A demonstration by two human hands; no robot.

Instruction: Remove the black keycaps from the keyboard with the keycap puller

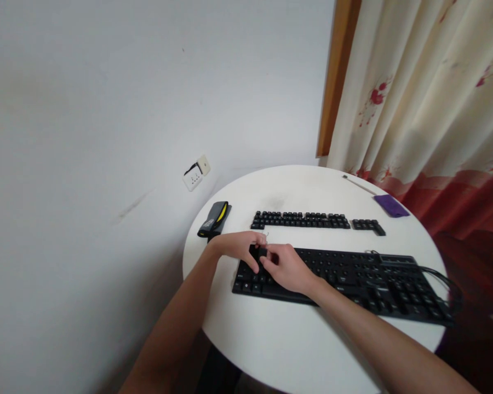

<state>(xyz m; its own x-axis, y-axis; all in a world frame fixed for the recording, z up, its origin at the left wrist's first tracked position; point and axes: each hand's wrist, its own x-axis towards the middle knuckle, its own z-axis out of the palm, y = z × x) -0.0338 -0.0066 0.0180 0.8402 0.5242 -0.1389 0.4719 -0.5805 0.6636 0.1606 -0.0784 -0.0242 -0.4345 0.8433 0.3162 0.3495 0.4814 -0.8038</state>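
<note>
A black keyboard (324, 268) lies across the front of the round white table. Over its left end my left hand (242, 246) is curled, thumb set apart and lowered towards the keys, fingertips at a thin wire keycap puller (267, 236). My right hand (287, 266) meets it from the right, its thumb and forefinger closed at a black keycap (263, 252). The fingertips partly hide both small items. Behind the keyboard, loose keycaps (304, 220) lie in rows, and a smaller group of keycaps (367, 225) sits to their right.
At the table's left edge is a grey and black pouch (213, 218) with a yellow strip. A purple cloth (391, 206) and a thin brush (359, 185) lie at the back right. The keyboard's cable (439, 273) loops over the right edge. A wall with a socket (193, 178) borders the left.
</note>
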